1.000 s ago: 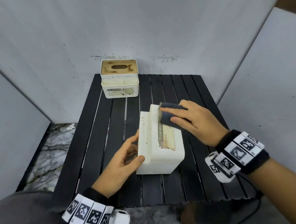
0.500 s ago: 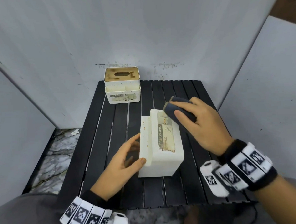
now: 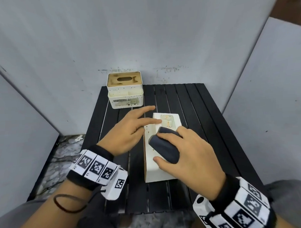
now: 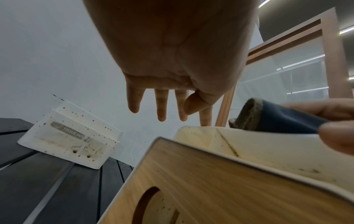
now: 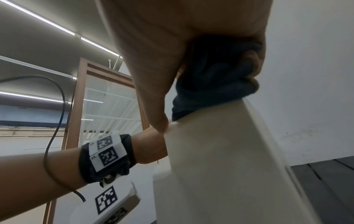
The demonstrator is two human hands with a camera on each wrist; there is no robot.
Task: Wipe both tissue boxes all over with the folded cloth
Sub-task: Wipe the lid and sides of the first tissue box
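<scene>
A white tissue box (image 3: 152,171) lies on its side in the middle of the black slatted table (image 3: 206,129), its wooden lid (image 4: 201,189) facing left. My right hand (image 3: 187,151) grips the folded dark blue cloth (image 3: 164,147) and presses it onto the box's upper face. My left hand (image 3: 129,130) hovers over the box's far left part with straight, spread fingers (image 4: 161,106), one fingertip touching the stained label. A second white tissue box (image 3: 125,91) stands upright at the table's back left, speckled with dirt.
Grey panel walls close in the table on the left, back and right. Marble-patterned floor (image 3: 62,154) shows left of the table. A cable runs from my left wrist band (image 5: 107,154).
My right hand has drawn the cloth from the box's far end toward me along its upper face. My left hand left the box's near left side and rose over its far end, fingers spread.
</scene>
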